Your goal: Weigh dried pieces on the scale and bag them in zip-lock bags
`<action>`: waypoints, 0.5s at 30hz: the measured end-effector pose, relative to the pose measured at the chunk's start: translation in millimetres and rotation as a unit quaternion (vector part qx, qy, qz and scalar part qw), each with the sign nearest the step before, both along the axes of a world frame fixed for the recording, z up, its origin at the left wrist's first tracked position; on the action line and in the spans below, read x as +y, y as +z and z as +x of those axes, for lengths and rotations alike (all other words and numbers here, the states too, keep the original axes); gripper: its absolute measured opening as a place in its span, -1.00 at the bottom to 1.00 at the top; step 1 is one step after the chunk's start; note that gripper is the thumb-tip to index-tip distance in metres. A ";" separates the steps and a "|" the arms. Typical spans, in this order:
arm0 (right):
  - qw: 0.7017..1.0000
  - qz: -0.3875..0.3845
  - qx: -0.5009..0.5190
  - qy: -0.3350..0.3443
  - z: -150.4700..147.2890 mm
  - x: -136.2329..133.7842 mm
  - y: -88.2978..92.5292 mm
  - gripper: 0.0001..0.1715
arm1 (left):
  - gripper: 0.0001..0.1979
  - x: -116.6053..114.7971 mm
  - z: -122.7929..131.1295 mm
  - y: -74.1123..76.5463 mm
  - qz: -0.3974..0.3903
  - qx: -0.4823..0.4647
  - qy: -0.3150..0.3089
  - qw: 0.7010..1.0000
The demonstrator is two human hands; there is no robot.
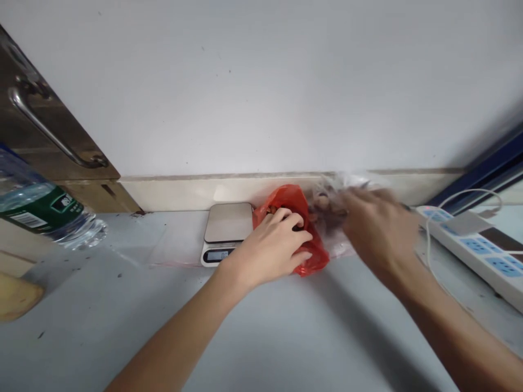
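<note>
My left hand (273, 245) lies over the mouth of a red plastic bag (302, 202), its fingers curled onto the bag and the brownish pieces inside. The thumb and index finger press on the red film, while the palm side stays hidden. Just right of it is a clear plastic bag (333, 239) holding round, brownish things too blurred to name. My right hand (373, 223) is at this clear bag's right side, smeared by motion, so its fingers cannot be made out. Left of the red bag stands a kitchen scale (229, 223) with a lit display, partly covered by my left hand.
A clear bottle with a green label (44, 209) is at the left, near a metal-handled panel (53, 130). Below it is a yellowish rounded object (18, 296). A white power strip (478, 245) with a cable lies at the right. The white wall (253, 98) bounds the grey surface (122, 316).
</note>
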State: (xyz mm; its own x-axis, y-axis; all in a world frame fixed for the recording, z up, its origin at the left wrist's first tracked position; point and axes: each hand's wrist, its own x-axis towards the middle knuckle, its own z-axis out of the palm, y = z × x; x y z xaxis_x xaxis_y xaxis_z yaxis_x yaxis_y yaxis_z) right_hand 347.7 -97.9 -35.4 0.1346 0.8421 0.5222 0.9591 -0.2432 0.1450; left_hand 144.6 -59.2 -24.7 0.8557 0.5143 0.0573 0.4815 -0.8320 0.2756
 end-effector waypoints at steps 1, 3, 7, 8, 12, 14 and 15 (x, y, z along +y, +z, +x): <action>0.999 -0.025 -0.012 0.023 -7.5 0.1 -3.0 -0.55 | -0.74 0.0 0.1 -1.2 -0.002 0.001 -0.002 1.000; 0.997 -0.024 -0.019 0.070 -9.1 0.3 -9.6 -0.52 | -0.74 0.3 -0.3 -2.8 -0.014 0.005 -0.001 1.000; 0.986 0.014 0.002 0.167 8.5 1.2 -23.4 -0.54 | -0.74 0.9 -0.5 -4.1 -0.018 0.007 0.006 1.000; 0.983 0.021 0.002 0.183 11.0 1.7 -27.4 -0.55 | -0.74 0.8 -0.4 -4.3 -0.015 0.006 0.005 1.000; 0.985 0.049 -0.005 0.165 8.6 5.7 -41.2 -0.57 | -0.74 0.0 -1.1 -3.7 -0.017 0.010 0.005 1.000; 0.991 0.051 0.012 0.121 5.0 9.1 -41.7 -0.50 | -0.73 -0.3 -2.7 -2.7 -0.019 0.012 0.009 1.000; 0.994 0.045 0.030 0.094 3.7 11.0 -39.5 -0.47 | -0.73 -0.3 -3.6 -2.2 -0.019 0.012 0.011 1.000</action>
